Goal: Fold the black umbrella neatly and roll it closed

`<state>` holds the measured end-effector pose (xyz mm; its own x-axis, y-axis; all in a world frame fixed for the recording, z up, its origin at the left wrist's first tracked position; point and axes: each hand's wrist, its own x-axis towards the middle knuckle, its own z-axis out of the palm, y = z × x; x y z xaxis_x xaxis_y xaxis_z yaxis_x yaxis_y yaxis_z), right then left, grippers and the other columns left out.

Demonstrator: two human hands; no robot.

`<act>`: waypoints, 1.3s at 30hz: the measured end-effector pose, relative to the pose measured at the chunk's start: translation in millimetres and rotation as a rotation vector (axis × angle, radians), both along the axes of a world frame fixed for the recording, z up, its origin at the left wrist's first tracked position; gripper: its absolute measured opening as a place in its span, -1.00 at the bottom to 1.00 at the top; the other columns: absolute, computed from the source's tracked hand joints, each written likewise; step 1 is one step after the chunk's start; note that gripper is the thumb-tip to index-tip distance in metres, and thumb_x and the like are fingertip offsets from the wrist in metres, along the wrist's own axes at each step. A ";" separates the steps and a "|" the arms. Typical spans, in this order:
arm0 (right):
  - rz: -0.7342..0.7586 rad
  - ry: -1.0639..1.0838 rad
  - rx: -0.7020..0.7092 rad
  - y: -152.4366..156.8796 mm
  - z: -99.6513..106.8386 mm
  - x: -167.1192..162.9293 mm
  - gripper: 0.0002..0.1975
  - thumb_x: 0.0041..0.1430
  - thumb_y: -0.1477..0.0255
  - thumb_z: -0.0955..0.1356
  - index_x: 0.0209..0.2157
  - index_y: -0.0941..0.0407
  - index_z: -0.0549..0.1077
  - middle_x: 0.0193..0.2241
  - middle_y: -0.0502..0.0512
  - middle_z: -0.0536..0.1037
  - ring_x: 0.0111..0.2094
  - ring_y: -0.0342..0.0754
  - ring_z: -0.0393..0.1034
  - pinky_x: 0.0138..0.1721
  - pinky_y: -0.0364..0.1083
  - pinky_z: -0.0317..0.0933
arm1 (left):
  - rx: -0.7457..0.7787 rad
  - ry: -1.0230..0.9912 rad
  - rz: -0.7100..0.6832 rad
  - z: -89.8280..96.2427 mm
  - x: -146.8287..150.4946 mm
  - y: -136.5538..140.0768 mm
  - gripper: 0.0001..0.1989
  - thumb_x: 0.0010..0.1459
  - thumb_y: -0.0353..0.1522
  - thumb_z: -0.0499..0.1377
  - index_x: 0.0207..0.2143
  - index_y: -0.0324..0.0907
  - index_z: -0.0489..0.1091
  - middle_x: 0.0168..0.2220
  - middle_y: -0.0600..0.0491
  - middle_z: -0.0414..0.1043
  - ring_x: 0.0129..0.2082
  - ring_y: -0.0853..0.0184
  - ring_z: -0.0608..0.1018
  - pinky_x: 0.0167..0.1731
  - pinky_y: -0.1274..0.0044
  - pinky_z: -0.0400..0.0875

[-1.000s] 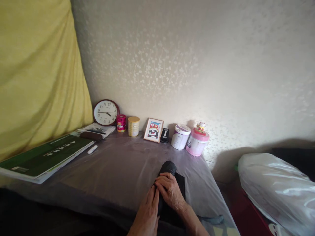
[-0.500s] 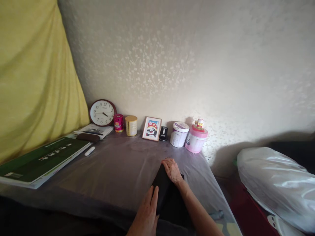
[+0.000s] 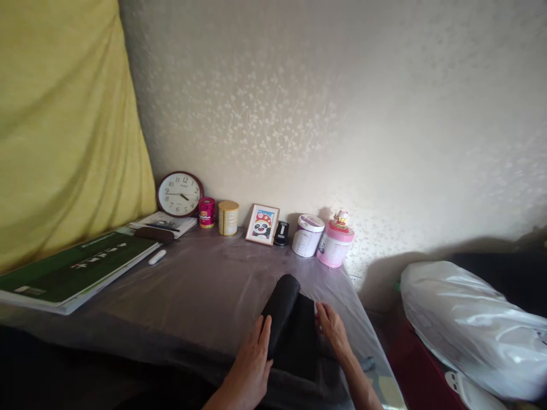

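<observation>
Cannot tell whether pinching or merely touching the flat edge of the matte black sheet with the curled right hand, fingertips partly hidden. Rests along the tube-like rolled side with the left hand, fingers straight. Lies near the front edge of the grey, sheeny table. Cut off below at both forearms.

one left hand, one right hand, one black cloth, one table. along the table's back edge: one clock, two cans, one picture frame, two tubs, one figurine. near its left edge: one green book, one brown case. past the right edge: one plastic bag.
</observation>
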<state>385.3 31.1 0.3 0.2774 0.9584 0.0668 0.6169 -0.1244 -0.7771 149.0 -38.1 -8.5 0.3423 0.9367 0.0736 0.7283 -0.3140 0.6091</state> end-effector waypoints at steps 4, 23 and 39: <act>-0.010 -0.027 0.070 -17.7 -4.6 -18.9 -0.62 0.08 0.12 0.18 -0.28 0.09 0.43 -0.49 0.07 0.54 -0.43 0.02 0.46 -0.53 -0.12 0.25 | 0.010 -0.010 -0.004 0.8 -0.2 0.4 -0.27 0.03 -0.54 -0.09 0.24 -0.22 -0.31 0.30 -0.13 -0.23 0.27 0.25 -0.03 0.19 0.32 0.03; 0.076 -0.248 0.105 -1.1 32.9 -47.5 -0.75 0.05 0.31 0.26 -0.33 0.12 0.49 -0.45 0.11 0.58 -0.36 0.04 0.48 -0.37 -0.10 0.25 | -0.046 0.011 0.016 4.9 -1.4 1.6 -0.15 -0.11 -0.64 -0.02 0.25 -0.26 -0.29 0.30 -0.14 -0.24 0.27 0.25 -0.04 0.20 0.41 0.00; 0.129 0.224 0.056 18.1 38.9 -96.0 -0.72 0.06 0.32 0.25 -0.24 0.20 0.38 -0.61 -0.04 0.46 -0.77 -0.20 0.25 -0.77 -0.21 0.12 | -0.035 -0.001 0.019 2.3 -4.4 4.7 -0.17 -0.11 -0.61 -0.01 0.24 -0.38 -0.25 0.28 -0.19 -0.15 0.25 0.23 0.02 0.20 0.46 -0.01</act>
